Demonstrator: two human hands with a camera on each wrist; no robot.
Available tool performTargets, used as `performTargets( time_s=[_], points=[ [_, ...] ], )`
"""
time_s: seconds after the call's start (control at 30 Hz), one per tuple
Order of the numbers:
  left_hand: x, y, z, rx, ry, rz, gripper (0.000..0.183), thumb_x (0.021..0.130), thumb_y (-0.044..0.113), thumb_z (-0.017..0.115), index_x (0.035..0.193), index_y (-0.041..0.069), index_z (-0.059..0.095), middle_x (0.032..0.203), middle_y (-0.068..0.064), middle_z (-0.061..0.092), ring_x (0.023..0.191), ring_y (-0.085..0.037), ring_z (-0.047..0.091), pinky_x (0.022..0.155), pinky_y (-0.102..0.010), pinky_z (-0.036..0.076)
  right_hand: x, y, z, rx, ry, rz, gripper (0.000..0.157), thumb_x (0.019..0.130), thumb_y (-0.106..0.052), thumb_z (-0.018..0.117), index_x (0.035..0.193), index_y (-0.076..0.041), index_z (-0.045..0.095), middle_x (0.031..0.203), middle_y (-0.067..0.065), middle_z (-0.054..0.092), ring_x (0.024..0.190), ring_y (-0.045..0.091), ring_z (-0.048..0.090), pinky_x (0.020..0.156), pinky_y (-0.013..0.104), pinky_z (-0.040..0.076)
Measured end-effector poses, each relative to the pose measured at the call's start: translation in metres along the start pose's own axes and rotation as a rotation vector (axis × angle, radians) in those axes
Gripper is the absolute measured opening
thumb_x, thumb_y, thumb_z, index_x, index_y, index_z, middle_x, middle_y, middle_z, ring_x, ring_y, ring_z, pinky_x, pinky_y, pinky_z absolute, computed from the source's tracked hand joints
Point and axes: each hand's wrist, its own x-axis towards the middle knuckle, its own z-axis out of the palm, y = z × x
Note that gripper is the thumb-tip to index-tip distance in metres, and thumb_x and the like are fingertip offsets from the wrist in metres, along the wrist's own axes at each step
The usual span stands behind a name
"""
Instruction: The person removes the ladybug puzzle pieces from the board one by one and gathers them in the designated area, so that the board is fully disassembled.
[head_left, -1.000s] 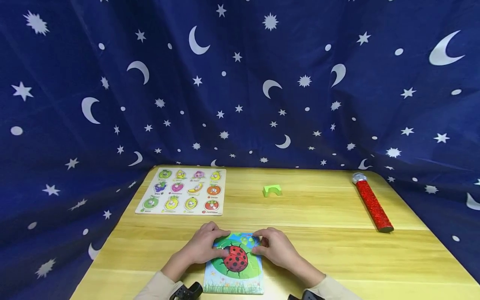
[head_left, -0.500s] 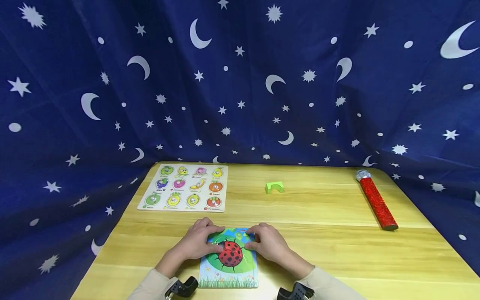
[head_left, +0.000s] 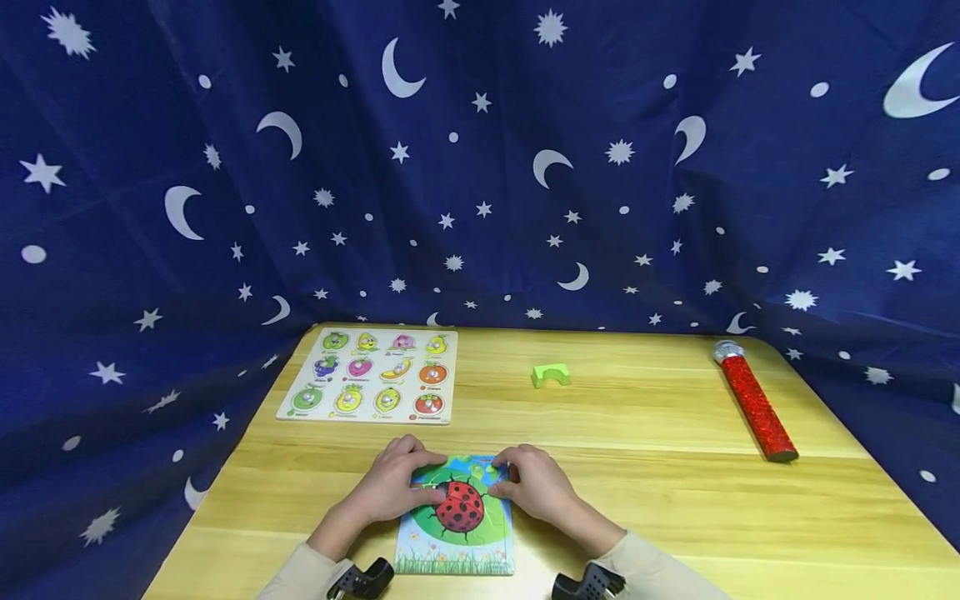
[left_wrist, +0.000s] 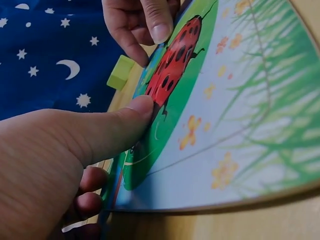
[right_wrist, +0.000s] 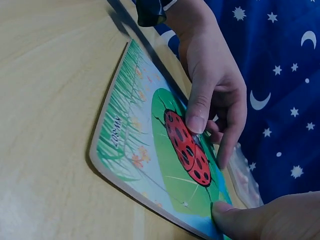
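Fingers of left hand and right hand grasp the ladybug puzzle, practically unmoved since half a second ago.

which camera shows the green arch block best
The head view: it shows the green arch block whole, with its arched cut-out visible. The left wrist view shows it only partly, past the edge of the ladybug puzzle, without a clear view of the arch. The right wrist view doesn't show it.
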Motion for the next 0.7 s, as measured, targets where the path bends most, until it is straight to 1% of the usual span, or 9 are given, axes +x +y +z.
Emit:
performTargets(
  time_s=[0.1, 0.2, 0.37, 0.57, 0.7],
  points=[
    [-0.001, -0.001, 0.0009, 0.007, 0.027, 0.015, 0.048, 0.079, 0.048, 0.078, 0.117, 0.02, 0.072, 0.094, 0.006, 0.048, 0.087, -0.008, 0.038, 0.075, -0.028, 0.031, 0.0004, 0.001, 0.0017, -0.002, 0.014, 0.005, 0.029, 0.077, -0.023, 0.083, 0.1, -0.008, 0.074, 0.071, -0.005, 0.052, 0.064, 0.004, 0.041, 0.057, 0.022, 0.034],
    [-0.0007, -0.0011, 0.0026, 0.019, 0.042, 0.015, 0.044, 0.079, 0.046, 0.078, 0.115, 0.022, 0.073, 0.093, 0.007, 0.047, 0.086, -0.008, 0.038, 0.074, -0.027, 0.031, 0.0005, 0.0017, 0.003, -0.005, 0.029, 0.014, 0.029, 0.076, -0.023, 0.083, 0.1, -0.008, 0.074, 0.071, -0.005, 0.052, 0.064, 0.004, 0.041, 0.057, 0.021, 0.035],
    [0.0002, 0.0002, 0.004, 0.024, 0.036, 0.017, 0.041, 0.08, 0.044, 0.078, 0.115, 0.023, 0.075, 0.091, 0.009, 0.043, 0.085, -0.008, 0.035, 0.074, -0.027, 0.029, -0.0019, 0.002, 0.0027, -0.029, 0.057, 0.026, 0.029, 0.075, -0.024, 0.084, 0.098, -0.008, 0.074, 0.072, -0.005, 0.054, 0.064, 0.003, 0.042, 0.057, 0.02, 0.035],
    [-0.0003, 0.0001, 0.0033, 0.035, 0.032, 0.021, 0.041, 0.081, 0.046, 0.076, 0.117, 0.025, 0.074, 0.091, 0.01, 0.041, 0.084, -0.008, 0.033, 0.073, -0.027, 0.027, -0.0043, 0.0021, 0.0009, -0.063, 0.091, 0.008, 0.021, 0.074, -0.023, 0.084, 0.089, -0.011, 0.076, 0.071, -0.006, 0.054, 0.064, 0.002, 0.042, 0.057, 0.02, 0.034],
    [-0.0003, -0.0005, 0.0035, 0.042, 0.032, 0.022, 0.042, 0.081, 0.047, 0.076, 0.117, 0.026, 0.074, 0.091, 0.011, 0.041, 0.084, -0.008, 0.033, 0.073, -0.026, 0.027, -0.0046, 0.0019, 0.0015, -0.066, 0.099, -0.009, 0.015, 0.074, -0.022, 0.084, 0.083, -0.013, 0.075, 0.074, -0.007, 0.058, 0.066, 0.002, 0.044, 0.058, 0.02, 0.036]
  ],
)
